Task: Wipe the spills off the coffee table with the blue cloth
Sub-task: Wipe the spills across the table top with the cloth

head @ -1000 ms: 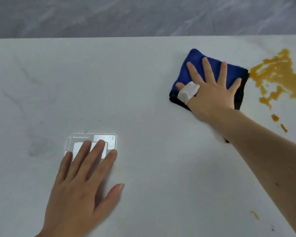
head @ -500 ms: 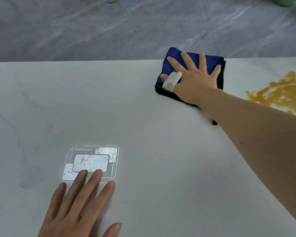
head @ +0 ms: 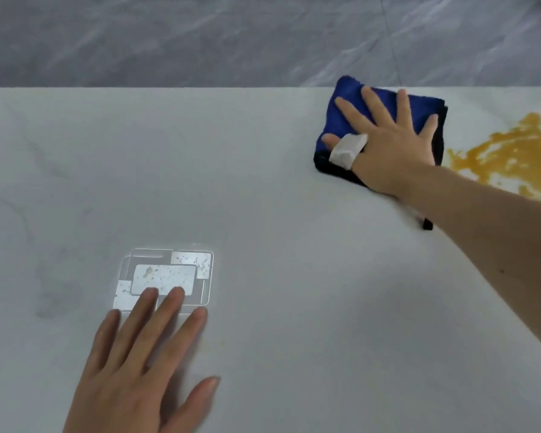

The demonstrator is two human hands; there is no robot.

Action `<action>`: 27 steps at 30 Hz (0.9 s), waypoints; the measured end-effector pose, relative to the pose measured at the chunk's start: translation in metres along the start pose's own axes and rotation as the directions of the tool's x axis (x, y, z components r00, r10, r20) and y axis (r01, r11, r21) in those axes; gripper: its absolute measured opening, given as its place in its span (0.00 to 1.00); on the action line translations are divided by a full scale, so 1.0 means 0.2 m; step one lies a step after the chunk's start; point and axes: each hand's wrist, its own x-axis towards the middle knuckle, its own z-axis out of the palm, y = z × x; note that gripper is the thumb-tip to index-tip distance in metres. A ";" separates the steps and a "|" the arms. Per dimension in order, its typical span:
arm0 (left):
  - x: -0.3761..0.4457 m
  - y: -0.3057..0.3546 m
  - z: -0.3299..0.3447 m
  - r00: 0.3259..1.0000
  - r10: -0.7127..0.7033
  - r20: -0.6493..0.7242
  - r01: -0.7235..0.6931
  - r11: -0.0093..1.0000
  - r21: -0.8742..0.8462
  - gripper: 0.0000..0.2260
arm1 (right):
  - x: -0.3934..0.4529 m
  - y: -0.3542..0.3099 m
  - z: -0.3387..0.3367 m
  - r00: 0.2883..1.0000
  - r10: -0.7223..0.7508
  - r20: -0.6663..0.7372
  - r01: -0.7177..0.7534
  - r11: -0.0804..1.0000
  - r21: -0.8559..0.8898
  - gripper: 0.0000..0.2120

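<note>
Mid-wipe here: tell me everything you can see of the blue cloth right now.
The blue cloth is a folded, plush-looking pad, royal blue on top with a dark, near-black layer showing along its near and right edges. It lies flat on the white coffee table, close to the far edge, one corner about reaching it. The right hand presses on it with fingers spread and straight. The orange spill begins just right of it.

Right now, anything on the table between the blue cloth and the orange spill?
Nothing visible. The right hand presses flat on the blue cloth, and the orange spill begins just off the cloth's right edge, with only bare coffee table between them. The left hand rests far away.
</note>
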 end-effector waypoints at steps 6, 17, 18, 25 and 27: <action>-0.03 0.00 -0.03 0.999 -0.026 0.034 0.026 1.000 -0.010 0.27 | -0.20 0.21 0.02 0.984 0.177 0.024 -0.178 0.983 0.035 0.39; -0.03 -0.01 -0.01 0.998 -0.016 0.059 0.017 1.000 -0.005 0.28 | -0.30 0.10 0.05 1.000 -0.016 0.019 0.017 0.998 -0.058 0.40; -0.03 -0.01 -0.01 0.998 -0.018 0.062 0.018 1.000 -0.003 0.28 | -0.22 0.12 0.03 1.000 -0.009 0.017 0.010 0.999 -0.036 0.39; -0.02 0.01 -0.01 0.998 -0.034 0.057 0.035 0.999 -0.022 0.29 | -0.14 0.45 -0.05 0.967 0.256 0.008 -0.255 0.963 0.081 0.39; -0.01 0.01 -0.02 0.999 -0.026 0.045 0.028 0.999 -0.030 0.28 | -0.28 0.49 -0.03 0.946 0.324 0.020 -0.324 0.940 0.106 0.40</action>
